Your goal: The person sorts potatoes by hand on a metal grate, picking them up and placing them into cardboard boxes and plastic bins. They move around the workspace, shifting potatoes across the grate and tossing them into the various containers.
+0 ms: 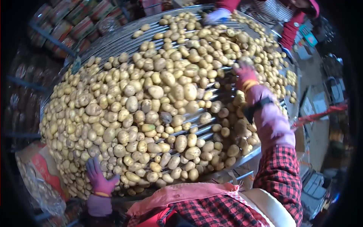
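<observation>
Potatoes (155, 92) of many sizes cover a sorting table with metal bars (124, 38). My left hand (101, 181), in a pink and purple glove, rests at the near left edge of the pile with its fingers spread, touching potatoes and holding none. My right hand (246, 75), in a pink glove with a yellow cuff, reaches over the right part of the table among the potatoes. Motion smears its fingers, so I cannot make out whether it grips one. Bare dark bars show just left of it. One dark, discoloured potato (165, 117) lies mid-pile.
Across the table, a co-worker's gloved hand (217, 17) touches the far potatoes; their other sleeve (292, 30) is at the right. Stacked filled bags (85, 28) stand at upper left. A cardboard box with plastic (39, 172) sits at lower left. A red strap (321, 113) stretches at right.
</observation>
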{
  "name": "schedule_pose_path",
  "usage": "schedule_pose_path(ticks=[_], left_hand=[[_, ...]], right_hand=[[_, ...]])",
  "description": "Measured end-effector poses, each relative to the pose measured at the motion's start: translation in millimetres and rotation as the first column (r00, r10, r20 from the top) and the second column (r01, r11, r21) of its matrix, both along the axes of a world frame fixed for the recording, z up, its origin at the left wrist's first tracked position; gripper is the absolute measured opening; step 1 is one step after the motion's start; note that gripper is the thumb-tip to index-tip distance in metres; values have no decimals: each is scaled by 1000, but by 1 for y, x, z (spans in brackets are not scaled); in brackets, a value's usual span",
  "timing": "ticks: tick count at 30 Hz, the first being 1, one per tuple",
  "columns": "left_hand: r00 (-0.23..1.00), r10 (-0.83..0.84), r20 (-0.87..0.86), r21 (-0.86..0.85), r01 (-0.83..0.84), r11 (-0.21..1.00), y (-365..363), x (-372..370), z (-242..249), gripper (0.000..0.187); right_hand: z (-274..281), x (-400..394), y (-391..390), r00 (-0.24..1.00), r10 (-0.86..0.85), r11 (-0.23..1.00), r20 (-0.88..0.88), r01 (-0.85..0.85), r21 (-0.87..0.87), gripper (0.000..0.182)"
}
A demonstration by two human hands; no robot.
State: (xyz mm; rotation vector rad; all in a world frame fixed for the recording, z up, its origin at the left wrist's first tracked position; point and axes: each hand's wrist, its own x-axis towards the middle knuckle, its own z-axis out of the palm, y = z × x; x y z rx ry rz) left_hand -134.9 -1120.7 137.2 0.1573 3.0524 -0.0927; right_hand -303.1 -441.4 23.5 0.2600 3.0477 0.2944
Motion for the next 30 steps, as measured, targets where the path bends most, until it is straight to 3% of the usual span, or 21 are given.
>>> schedule_pose_path(ticks=[1,2,3,4,5,6,8,10,11,13,15,16,17,18,20,21,22,24,26,28,30], left_hand=[[995,-61,79,9,60,998,-2,9,-6,127],[981,-121,155,21,119,993,1,17,-12,130],[956,-186,228,36,183,983,7,21,-21,134],[938,-171,302,-84,205,975,23,20,-38,135],[929,-210,306,-59,239,969,32,13,-42,135],[918,-254,304,-30,276,961,41,4,-49,134],[939,-311,145,-177,334,926,60,-3,-80,133],[937,-347,28,45,346,937,93,-26,-88,115],[937,-349,-15,270,340,901,88,-43,-116,111],[901,-429,-63,318,425,847,105,-67,-115,97],[802,-597,-11,15,597,802,160,-75,-93,75],[776,-625,-80,-34,625,780,173,-91,-106,75],[745,-650,-149,-88,644,760,186,-107,-119,77],[710,-669,-217,-145,655,742,199,-124,-131,79],[825,-564,7,-169,557,813,252,-142,-109,94],[849,-513,128,-154,528,835,282,-149,-93,101],[857,-458,237,-144,497,856,312,-164,-78,107],[806,-573,146,124,560,819,344,-210,-101,106],[816,-534,222,-37,554,832,397,-231,-86,107],[809,-549,209,35,555,831,419,-237,-95,101],[737,-662,139,314,601,735,401,-249,-109,90]], right_hand=[[-5,34,-24,967,149,989,-206,-151,10,68],[21,79,-61,951,246,960,-185,-266,-90,75],[18,123,-94,878,250,867,-407,-391,-310,69],[17,165,-133,856,310,855,-414,-442,-272,62],[59,209,-172,879,384,821,-285,-465,-330,59],[46,246,-194,834,412,726,-367,-544,-421,59],[19,296,-210,869,456,775,-190,-493,-394,69],[17,289,-200,865,476,749,-159,-493,-442,66],[21,282,-193,845,495,670,-204,-521,-529,65],[21,259,-178,767,580,591,-274,-628,-507,66],[16,239,-152,758,582,583,-293,-641,-500,66],[5,234,-132,777,550,592,-307,-622,-513,66],[12,228,-110,789,587,690,-182,-605,-396,67],[-8,218,-84,772,586,686,-248,-635,-357,70],[7,193,-42,812,577,753,-86,-570,-329,77],[4,176,-16,823,550,761,-139,-563,-323,82],[29,157,-6,917,367,891,159,-297,-343,86],[-12,121,51,915,398,834,68,-330,-441,86],[-18,92,92,832,553,810,46,-523,-266,78],[-31,81,115,923,346,937,169,-330,-113,74],[-56,56,146,985,169,958,-43,-174,-228,75]])
